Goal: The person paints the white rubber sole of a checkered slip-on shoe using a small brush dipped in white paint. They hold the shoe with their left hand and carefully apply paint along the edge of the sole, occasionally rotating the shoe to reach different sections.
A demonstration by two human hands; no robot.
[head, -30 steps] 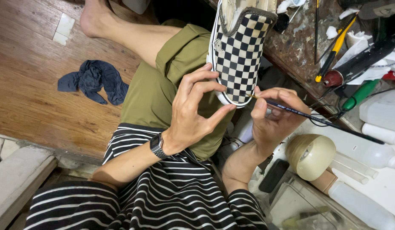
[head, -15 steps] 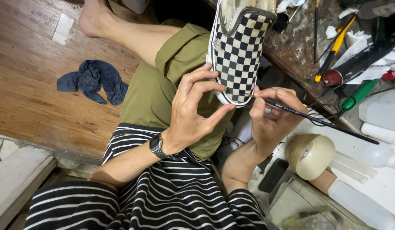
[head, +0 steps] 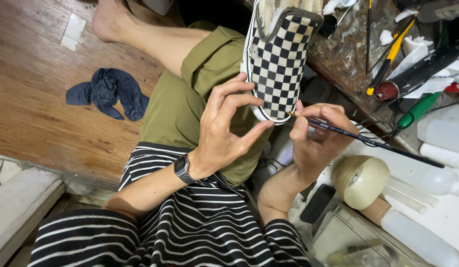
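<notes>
Left hand [head: 224, 133] is gripping the toe of the checkered slip-on shoe [head: 279, 59], which is resting over the lap beside the cluttered surface's [head: 348, 54] edge. Right hand [head: 318, 138] is pinching a thin paintbrush [head: 368, 141], its tip touching the shoe's white sole rim.

Checkered canvas shoe [head: 281, 59], worn wooden floor [head: 36, 109]

We see one checkered shoe [head: 280, 59], one thin paintbrush [head: 368, 141], one roll of tape [head: 360, 180], one blue rag [head: 108, 91], one wristwatch [head: 183, 169] and two hands.
</notes>
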